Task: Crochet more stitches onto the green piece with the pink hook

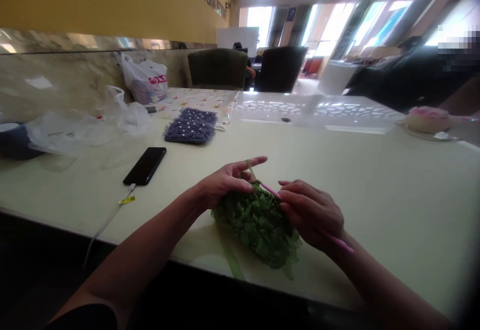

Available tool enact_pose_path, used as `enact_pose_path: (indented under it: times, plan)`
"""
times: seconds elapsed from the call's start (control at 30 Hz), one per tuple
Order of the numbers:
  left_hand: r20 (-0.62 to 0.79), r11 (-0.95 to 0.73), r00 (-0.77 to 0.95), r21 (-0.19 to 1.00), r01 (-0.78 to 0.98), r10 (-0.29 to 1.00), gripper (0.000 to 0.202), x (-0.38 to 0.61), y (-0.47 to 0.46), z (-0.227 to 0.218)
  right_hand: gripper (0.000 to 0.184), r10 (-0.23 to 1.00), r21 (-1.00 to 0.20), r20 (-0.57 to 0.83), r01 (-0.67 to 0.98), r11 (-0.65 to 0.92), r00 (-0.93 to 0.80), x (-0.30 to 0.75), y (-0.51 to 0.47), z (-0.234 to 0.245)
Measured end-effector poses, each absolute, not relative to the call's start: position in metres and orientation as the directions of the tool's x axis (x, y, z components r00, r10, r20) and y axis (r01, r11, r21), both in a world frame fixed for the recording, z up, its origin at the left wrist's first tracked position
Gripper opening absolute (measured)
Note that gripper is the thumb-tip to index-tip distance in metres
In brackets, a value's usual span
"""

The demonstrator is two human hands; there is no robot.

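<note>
While the left hand (227, 182) pinches the upper edge of the green ruffled piece (262, 230) at lower centre, the right hand (315, 212) grips the pink hook (270, 190). The hook slants up-left, its tip at that edge, just beside the left hand.

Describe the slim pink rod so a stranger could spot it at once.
Look at the near side of the pale table, where a ruffled green piece is held. The slim pink rod is in the right hand, one end at the green piece's top, the other showing by the wrist. Unlike the wide, frilly piece beside it, it is thin, smooth and pink.
</note>
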State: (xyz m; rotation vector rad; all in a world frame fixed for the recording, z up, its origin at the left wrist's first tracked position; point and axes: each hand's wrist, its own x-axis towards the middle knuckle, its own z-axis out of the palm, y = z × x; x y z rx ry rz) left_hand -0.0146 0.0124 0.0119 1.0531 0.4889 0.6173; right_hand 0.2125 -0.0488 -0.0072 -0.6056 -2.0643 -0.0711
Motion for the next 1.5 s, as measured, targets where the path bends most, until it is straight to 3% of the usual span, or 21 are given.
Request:
enact_pose_path:
  times: [0.33,0.67,0.93,1.0,1.13,1.2,1.27,1.37,1.43,1.5]
  plan:
    - [-0.042,0.256,0.765,0.953,-0.162,0.642,0.066,-0.015,0.013,0.015,0.017,0.661,-0.59,0.663,0.298,0.751,-0.352,0.219,-0.056,0.013]
    - [-0.061,0.35,0.806,0.918,-0.186,0.588,0.077,-0.016,0.012,0.014,0.014,0.55,-0.419,0.735,0.372,0.828,-0.397,0.22,-0.05,0.004]
    - [-0.067,0.262,0.749,0.954,-0.145,0.66,0.06,-0.01,0.011,0.011,0.013,0.678,-0.628,0.615,0.27,0.73,-0.402,0.221,-0.053,0.009]
    - [-0.084,0.264,0.722,0.954,-0.14,0.687,0.059,-0.004,0.004,0.009,0.009,0.629,-0.539,0.671,0.325,0.778,-0.392,0.216,-0.05,0.004]
    - [-0.071,0.242,0.678,0.957,-0.162,0.732,0.048,0.008,-0.01,0.003,0.013,0.411,-0.139,0.789,0.519,0.844,-0.457,0.209,-0.042,-0.004]
    - [-0.052,0.207,0.685,0.967,-0.147,0.727,0.043,0.009,-0.013,0.003,0.02,0.38,-0.061,0.793,0.558,0.828,-0.477,0.207,-0.042,-0.006]
    - [-0.019,0.139,0.712,0.984,-0.111,0.701,0.043,0.006,-0.012,0.005,0.023,0.42,-0.108,0.795,0.58,0.807,-0.437,0.207,-0.044,-0.006]
    - [0.069,-0.103,0.715,0.995,0.004,0.696,0.034,-0.001,-0.004,0.01,0.019,0.555,-0.317,0.783,0.587,0.745,-0.281,0.206,-0.05,-0.005]
    - [0.113,-0.257,0.654,0.958,0.129,0.748,0.034,-0.003,0.002,0.009,0.014,0.62,-0.428,0.763,0.576,0.696,-0.182,0.206,-0.052,-0.006]
    - [0.148,-0.308,0.552,0.928,0.21,0.821,0.036,-0.002,0.004,0.004,0.011,0.659,-0.495,0.741,0.56,0.665,-0.127,0.207,-0.053,-0.008]
